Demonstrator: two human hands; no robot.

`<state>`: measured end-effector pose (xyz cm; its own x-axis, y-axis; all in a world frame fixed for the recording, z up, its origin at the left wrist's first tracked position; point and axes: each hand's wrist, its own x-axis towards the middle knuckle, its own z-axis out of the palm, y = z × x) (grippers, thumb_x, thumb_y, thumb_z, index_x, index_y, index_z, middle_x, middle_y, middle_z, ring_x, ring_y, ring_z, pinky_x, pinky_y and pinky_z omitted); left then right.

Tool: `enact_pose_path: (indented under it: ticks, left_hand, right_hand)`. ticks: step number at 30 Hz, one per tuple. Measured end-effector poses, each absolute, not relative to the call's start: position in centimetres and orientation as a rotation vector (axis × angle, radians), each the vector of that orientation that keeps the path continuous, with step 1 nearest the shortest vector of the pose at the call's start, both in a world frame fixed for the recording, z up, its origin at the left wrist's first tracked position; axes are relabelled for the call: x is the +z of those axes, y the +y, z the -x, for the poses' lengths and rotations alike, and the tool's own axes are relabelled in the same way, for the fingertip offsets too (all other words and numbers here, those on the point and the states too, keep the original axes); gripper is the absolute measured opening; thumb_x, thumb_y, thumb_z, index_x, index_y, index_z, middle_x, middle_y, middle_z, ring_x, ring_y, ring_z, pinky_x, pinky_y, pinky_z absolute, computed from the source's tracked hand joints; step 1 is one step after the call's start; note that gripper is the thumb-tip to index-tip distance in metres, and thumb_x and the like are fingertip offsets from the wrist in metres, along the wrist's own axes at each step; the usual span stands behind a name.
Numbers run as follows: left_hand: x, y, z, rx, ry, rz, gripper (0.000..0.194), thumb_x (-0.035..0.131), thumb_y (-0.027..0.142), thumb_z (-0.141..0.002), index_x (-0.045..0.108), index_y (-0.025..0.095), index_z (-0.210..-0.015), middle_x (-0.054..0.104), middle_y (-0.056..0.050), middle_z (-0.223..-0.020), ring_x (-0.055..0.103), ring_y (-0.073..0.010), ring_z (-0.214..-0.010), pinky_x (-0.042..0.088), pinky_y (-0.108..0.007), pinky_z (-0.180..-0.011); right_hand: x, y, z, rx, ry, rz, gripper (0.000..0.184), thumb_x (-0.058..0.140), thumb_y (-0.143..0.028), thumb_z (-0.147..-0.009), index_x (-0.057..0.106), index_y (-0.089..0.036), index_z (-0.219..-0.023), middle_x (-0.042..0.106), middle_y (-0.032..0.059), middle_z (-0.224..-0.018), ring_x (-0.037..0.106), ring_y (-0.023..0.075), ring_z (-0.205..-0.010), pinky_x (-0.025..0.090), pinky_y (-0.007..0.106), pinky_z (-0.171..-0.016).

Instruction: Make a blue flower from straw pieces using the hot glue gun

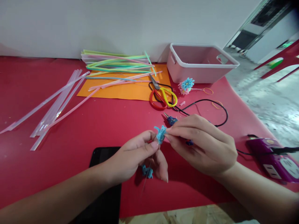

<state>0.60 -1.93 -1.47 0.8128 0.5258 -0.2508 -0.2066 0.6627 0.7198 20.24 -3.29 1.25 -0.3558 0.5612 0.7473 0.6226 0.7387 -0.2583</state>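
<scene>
Head view shows two bare hands working over a red table point(93, 118), on the near side of the scissors point(168, 97). The left hand point(140, 151) pinches a small blue fuzzy piece point(161, 134) with its thumb and a finger. The right hand point(203, 143) is closed too, its thumb and fingertips pinching the right edge of that same piece. So the blue fuzzy piece sits between both hands, straight in front of the scissors. A thin wire point(149, 169) hangs down from near it. Under the left hand, farther in front of the scissors, is another blue fuzzy bit point(147, 171); I cannot tell if the hand touches it. A black phone point(107, 199) lies in front of the scissors and to their left, partly under the left arm.

Just in front of the scissors is a dark blue tool point(172, 120) with a pointy metal tip, partly hidden by the right hand. To the right of the scissors lies a blue and pink flower point(187, 83). Behind them, to the left, a pile of colorful fuzzy sticks point(116, 62) rests on an orange sheet point(114, 93). Behind them, to the right, stands a pink box point(196, 73).
</scene>
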Motion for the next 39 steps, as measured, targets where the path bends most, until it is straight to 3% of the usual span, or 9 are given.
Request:
enact_pose_path:
  ticks: [5,12,31,39]
  left_hand:
    - [-1.6,-2.0,-0.7,0.451,0.461,-0.733,0.023,0.055,0.042,-0.098,0.048,0.020,-0.094,0.072,-0.001,-0.063,0.065,-0.0125,-0.052,0.044,-0.020,-0.053]
    - [-2.0,-2.0,-0.6,0.462,0.443,-0.774,0.013,0.047,0.035,-0.102,0.048,0.022,-0.103,0.060,0.007,-0.052,0.058,-0.0102,-0.039,0.046,-0.019,-0.049]
    - [-2.0,-2.0,-0.6,0.468,0.416,-0.781,0.014,0.049,0.035,-0.101,0.044,0.023,-0.095,0.052,0.011,-0.048,0.053,-0.0077,-0.037,0.051,-0.021,-0.056]
    - [-0.3,-1.3,-0.9,0.799,0.651,-0.619,0.023,0.044,0.020,-0.101,0.047,0.019,-0.079,0.051,0.007,-0.046,0.046,-0.0079,-0.038,0.050,-0.021,-0.051]
  right_hand:
    - [1.2,-3.3,-20.5,-0.094,-2.068,0.903,0.013,0.070,-0.009,-0.085,0.073,-0.019,-0.094,0.075,0.0074,-0.082,0.070,0.0177,-0.071,0.061,0.032,-0.066]
    - [1.4,-3.5,-20.5,-0.088,-2.080,0.911,0.012,0.070,-0.008,-0.086,0.074,-0.018,-0.092,0.074,0.0067,-0.082,0.069,0.0163,-0.071,0.060,0.030,-0.067]
    - [1.3,-3.5,-20.1,-0.148,-2.077,0.902,0.014,0.069,-0.006,-0.085,0.070,-0.020,-0.089,0.073,0.0053,-0.078,0.068,0.0158,-0.068,0.060,0.029,-0.065]
    - [0.4,-3.5,-20.1,-0.141,-2.011,0.925,0.030,0.072,-0.012,-0.081,0.061,-0.018,-0.109,0.071,0.0075,-0.091,0.068,0.0218,-0.090,0.060,0.036,-0.079]
